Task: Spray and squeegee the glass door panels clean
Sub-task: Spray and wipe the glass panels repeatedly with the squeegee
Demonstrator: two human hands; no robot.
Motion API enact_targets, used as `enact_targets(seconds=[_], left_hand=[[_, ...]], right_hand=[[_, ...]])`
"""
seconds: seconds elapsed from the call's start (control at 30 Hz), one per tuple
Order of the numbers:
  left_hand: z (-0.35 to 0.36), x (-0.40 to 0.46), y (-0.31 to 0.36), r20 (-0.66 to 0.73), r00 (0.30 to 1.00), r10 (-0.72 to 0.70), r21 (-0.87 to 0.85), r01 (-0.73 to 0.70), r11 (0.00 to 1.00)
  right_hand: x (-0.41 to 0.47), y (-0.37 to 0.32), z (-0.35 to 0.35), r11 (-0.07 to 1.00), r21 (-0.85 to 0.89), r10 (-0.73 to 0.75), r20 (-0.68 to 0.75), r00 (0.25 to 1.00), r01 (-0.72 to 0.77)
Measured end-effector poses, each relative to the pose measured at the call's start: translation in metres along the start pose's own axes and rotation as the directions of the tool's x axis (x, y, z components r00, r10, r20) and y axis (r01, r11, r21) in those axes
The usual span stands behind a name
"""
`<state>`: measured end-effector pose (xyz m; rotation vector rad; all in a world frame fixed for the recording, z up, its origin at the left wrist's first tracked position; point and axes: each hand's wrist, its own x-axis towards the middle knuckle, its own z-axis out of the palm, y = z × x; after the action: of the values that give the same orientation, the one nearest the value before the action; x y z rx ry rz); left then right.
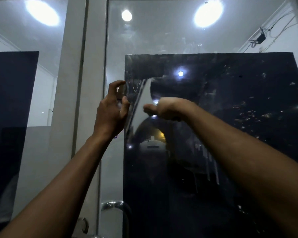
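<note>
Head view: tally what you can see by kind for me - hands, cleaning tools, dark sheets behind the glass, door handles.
Hands: 2 - left hand, right hand
Cleaning tools: 2 - spray bottle, squeegee
Dark sheets behind the glass: 2 - left sheet, right sheet
Door handles: 1 - metal handle
Total: 7

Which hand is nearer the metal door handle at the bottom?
Left. The left hand is almost straight above the door handle; the right hand is above it, farther right.
</note>
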<state>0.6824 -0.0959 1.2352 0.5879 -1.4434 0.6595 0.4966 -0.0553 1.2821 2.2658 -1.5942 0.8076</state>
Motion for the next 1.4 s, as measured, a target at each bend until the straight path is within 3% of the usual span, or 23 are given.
enact_targets(seconds=[0.13, 0.37, 0.57, 0.63, 0.97, 1.23, 1.4], left_hand=[[-0.011, -0.008, -0.012, -0.005, 0.999, -0.035, 0.026, 0.035, 0.999], [-0.023, -0.016, -0.025, 0.035, 0.999, -0.038, 0.029, 0.037, 0.999], [-0.021, -0.021, -0.018, 0.055, 0.997, -0.046, 0.015, 0.045, 0.999], [-0.020, -0.021, -0.017, 0.060, 0.997, -0.038, 0.009, 0.037, 0.999], [-0.038, -0.022, -0.031, 0.050, 0.998, -0.030, 0.004, 0.030, 1.000], [-0.045, -0.023, -0.036, 0.060, 0.997, -0.046, 0.040, 0.044, 0.998], [-0.059, -0.025, -0.040, 0.067, 0.995, -0.068, 0.038, 0.065, 0.997]], right_hand=[[0.001, -0.009, -0.006, 1.000, 0.022, -0.010, 0.093, 0.996, 0.008], [-0.023, 0.066, -0.024, 0.962, -0.084, 0.266, 0.088, 0.960, -0.259], [-0.004, -0.017, -0.006, 0.998, 0.047, 0.035, 0.036, 0.999, -0.037], [0.004, -0.042, 0.003, 0.999, 0.018, -0.034, 0.067, 0.997, 0.033], [-0.019, 0.026, -0.025, 0.960, -0.183, 0.229, 0.076, 0.971, -0.212], [0.023, -0.051, 0.000, 0.990, -0.140, 0.001, 0.100, 0.995, 0.013], [0.010, -0.013, -0.006, 0.983, -0.167, 0.086, 0.061, 0.994, -0.075]])
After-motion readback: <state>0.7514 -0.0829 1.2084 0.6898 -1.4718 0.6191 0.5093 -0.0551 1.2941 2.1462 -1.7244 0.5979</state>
